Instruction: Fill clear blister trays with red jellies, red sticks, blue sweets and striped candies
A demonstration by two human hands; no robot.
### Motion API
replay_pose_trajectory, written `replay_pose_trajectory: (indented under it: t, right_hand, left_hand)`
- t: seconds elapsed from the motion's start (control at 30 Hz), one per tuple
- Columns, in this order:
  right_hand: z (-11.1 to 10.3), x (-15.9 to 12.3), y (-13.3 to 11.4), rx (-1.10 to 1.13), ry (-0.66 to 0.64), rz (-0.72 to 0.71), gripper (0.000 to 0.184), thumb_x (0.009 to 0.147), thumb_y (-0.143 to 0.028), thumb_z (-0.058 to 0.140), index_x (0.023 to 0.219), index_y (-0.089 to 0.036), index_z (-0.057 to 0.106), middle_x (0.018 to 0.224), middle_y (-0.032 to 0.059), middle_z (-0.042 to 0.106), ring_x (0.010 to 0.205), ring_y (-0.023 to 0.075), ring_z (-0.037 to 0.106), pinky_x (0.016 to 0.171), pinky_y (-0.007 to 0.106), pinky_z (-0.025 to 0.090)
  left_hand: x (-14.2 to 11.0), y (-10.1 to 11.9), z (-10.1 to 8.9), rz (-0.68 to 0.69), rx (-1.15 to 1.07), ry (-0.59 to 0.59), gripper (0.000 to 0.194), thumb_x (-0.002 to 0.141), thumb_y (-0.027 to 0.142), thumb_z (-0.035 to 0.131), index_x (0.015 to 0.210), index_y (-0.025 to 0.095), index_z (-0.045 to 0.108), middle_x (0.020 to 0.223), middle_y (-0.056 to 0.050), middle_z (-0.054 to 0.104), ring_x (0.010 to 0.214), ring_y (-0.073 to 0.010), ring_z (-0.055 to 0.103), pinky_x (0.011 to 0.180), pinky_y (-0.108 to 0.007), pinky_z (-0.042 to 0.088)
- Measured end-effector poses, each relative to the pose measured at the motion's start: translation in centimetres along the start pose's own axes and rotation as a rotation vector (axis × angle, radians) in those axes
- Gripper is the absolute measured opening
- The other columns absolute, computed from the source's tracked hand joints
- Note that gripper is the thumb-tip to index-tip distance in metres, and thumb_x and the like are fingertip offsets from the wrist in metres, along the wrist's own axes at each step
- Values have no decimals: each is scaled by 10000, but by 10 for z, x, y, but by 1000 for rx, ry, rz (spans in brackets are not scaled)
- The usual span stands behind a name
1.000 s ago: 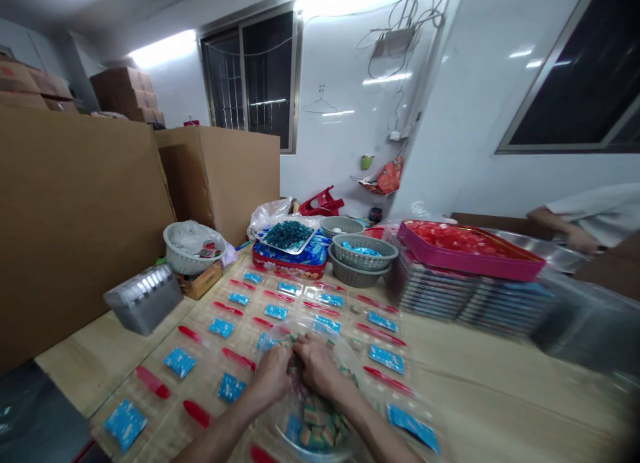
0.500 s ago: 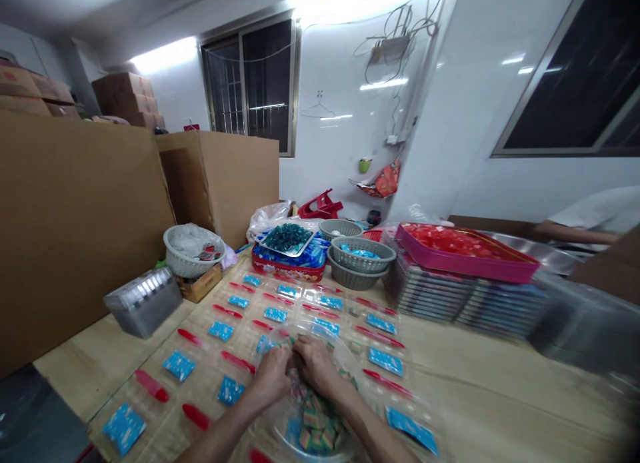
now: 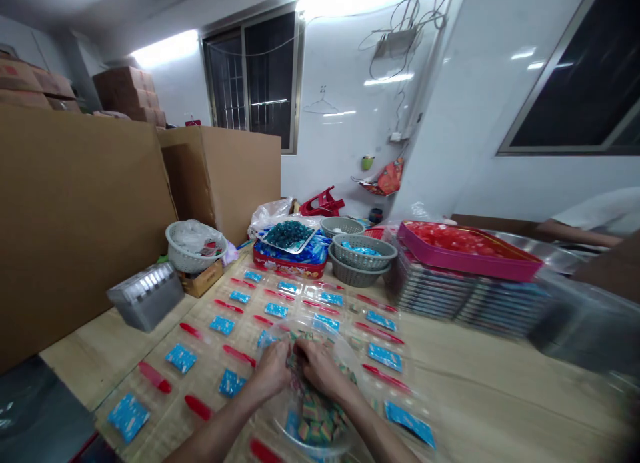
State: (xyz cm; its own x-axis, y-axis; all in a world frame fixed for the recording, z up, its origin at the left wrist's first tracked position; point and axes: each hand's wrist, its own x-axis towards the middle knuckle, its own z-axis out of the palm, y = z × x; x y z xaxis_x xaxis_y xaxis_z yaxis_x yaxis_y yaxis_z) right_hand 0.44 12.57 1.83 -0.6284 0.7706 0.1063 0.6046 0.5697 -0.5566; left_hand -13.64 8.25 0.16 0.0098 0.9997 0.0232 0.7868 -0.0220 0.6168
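My left hand [image 3: 273,371] and my right hand [image 3: 315,364] meet inside a clear plastic bag [image 3: 345,356] of small multicoloured candies [image 3: 315,420] near the table's front edge. Both hands have curled fingers pressed together on the candies at the bag's mouth. The bag lies on rows of clear plastic trays [image 3: 250,330], each holding a small blue packet [image 3: 181,358] and a red stick [image 3: 154,376].
Large cardboard boxes [image 3: 75,210] stand at the left. Behind the trays sit a white basket [image 3: 194,246], grey baskets [image 3: 363,256], a red tin with blue items [image 3: 290,246], a pink tray [image 3: 467,250] on stacked packs, and a grey box [image 3: 145,296]. Another person's arm [image 3: 580,231] reaches in at right.
Both hands stay together in the candy bag with only small finger movement. The view shifted slightly.
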Motion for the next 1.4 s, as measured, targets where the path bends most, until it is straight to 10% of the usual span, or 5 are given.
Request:
replay_pose_trajectory:
  t: [1.4]
  right_hand:
    - [7,-9,-11,-32,-2,-66,194,673,-106,477,787,-172,619,811,53,651,751,169,550,644,250,333]
  left_hand:
    - [4,0,0,-27,30,-52,266,600,27,505,812,133,624,817,-59,639,806,-197,569,683,-265,389]
